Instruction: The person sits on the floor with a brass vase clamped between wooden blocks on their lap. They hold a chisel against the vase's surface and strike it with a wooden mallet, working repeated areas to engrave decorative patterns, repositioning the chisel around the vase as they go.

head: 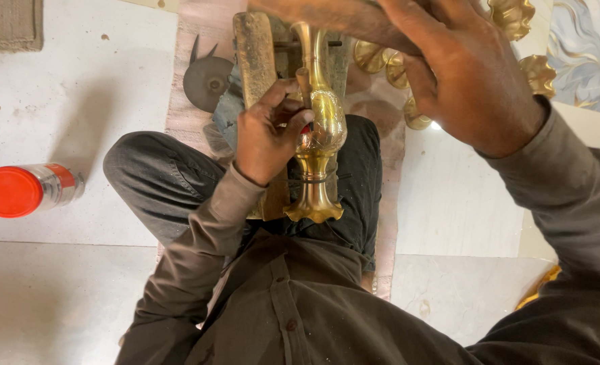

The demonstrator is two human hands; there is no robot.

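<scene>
The left hand [266, 138] closes its grip on the brass vase [319, 145] lying against a wooden block [256, 57]. Above that grip, the right hand [469, 74] clasps a wooden tool [327, 13]; the working step seems underway.

**Clothing of the person**

Shirt: dark brown, long-sleeved, front placket with small dark buttons. Sleeves: cuffs end at the wrists. Both the left hand [267, 138] and the right hand [472, 74] are bare. Trousers: dark grey-black fabric, creased at the knees.
</scene>
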